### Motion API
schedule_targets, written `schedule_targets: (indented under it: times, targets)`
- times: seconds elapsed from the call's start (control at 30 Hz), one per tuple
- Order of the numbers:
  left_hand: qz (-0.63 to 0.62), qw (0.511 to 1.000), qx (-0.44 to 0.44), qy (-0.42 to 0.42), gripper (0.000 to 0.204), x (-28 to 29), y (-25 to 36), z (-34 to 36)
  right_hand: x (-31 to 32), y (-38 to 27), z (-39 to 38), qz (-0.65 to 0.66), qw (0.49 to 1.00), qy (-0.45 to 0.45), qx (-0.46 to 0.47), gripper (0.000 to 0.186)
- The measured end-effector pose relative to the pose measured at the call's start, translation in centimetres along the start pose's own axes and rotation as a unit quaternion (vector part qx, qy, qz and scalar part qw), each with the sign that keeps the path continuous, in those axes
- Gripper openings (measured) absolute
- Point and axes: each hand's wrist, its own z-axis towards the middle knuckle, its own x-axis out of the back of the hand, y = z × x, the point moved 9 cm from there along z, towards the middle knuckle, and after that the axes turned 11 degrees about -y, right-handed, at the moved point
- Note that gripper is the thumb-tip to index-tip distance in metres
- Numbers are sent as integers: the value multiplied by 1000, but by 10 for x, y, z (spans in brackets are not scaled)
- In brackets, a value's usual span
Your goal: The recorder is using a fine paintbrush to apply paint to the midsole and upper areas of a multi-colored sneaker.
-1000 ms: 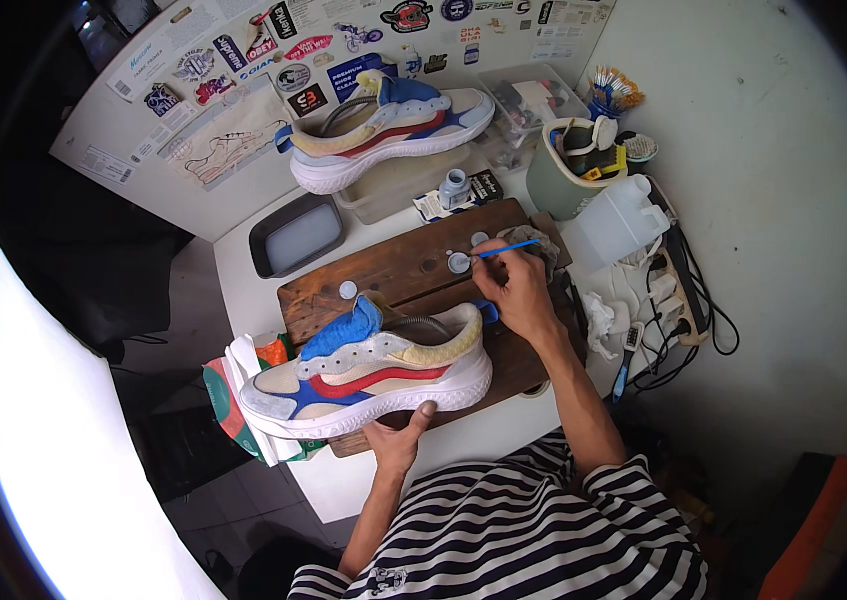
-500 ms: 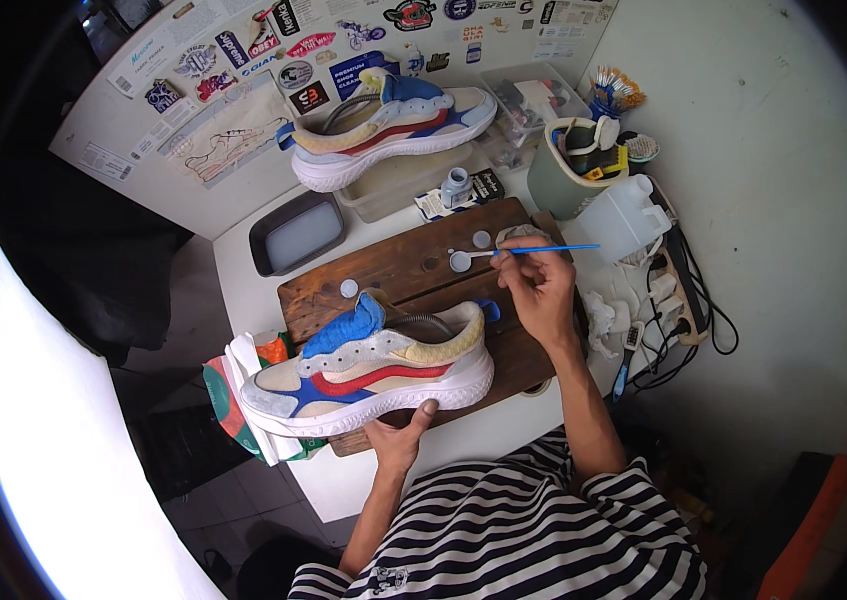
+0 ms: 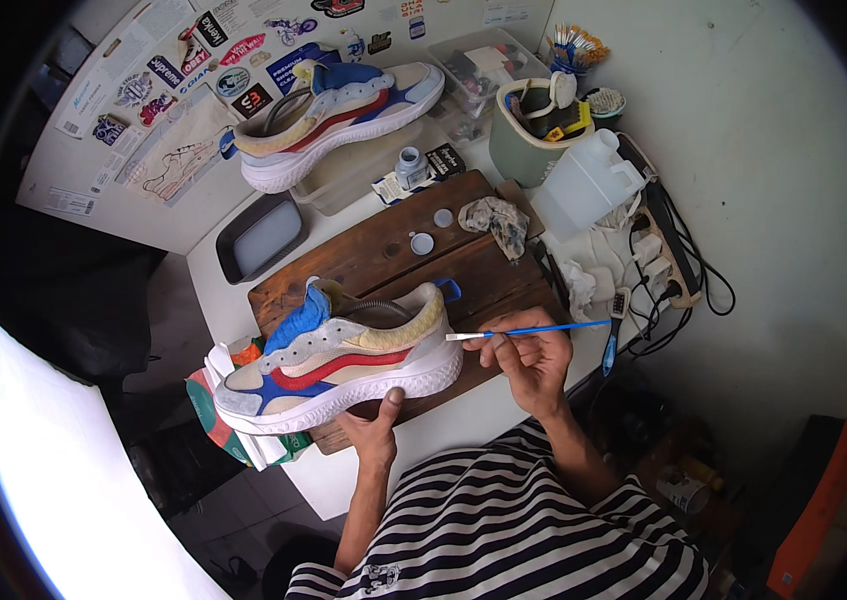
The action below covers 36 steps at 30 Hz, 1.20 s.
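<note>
A sneaker (image 3: 383,382) with a white sole, blue tongue and red stripe is held over the wooden board (image 3: 333,262). My left hand (image 3: 373,432) grips it from below, thumb against the side of the sole. Between the fingers of my right hand (image 3: 535,372) is a thin blue paintbrush (image 3: 578,326), its pale bristles at the sneaker's heel, apparently touching it. Behind the shoe on the board lie a small round paint cup (image 3: 422,243), a pale disc (image 3: 443,217) and a crumpled stained cloth (image 3: 496,226).
A matching sneaker (image 3: 343,125) rests on a clear plastic box at the back. Nearby stand a grey tray (image 3: 263,240), a small paint bottle (image 3: 410,168), a green bin (image 3: 523,150) of tools and a white jug (image 3: 588,185). A power strip (image 3: 681,290) with cables lies right.
My right hand has brought the paintbrush from the paint cup toward me to the sneaker's heel. The whole view has shifted; my left hand keeps its hold on the shoe.
</note>
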Motion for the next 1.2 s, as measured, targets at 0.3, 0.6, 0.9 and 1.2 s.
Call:
schedule_targets:
  times: [0.3,0.6,0.9,1.2]
  targets:
    - [7,1000,0,-3,80,0,-1,1,-14,-8,1,-84,995,-46,18,16]
    - [28,1000,1,-6,81,0,-1,1,-10,1,-2,-86,996,-24,-29,17]
    - [2,1000,11,-5,83,0,-3,1,-27,-24,4,-196,976,-78,57,15]
    - [-3,1000,5,-11,82,0,-3,1,-17,-16,2,-209,975,-51,51,13]
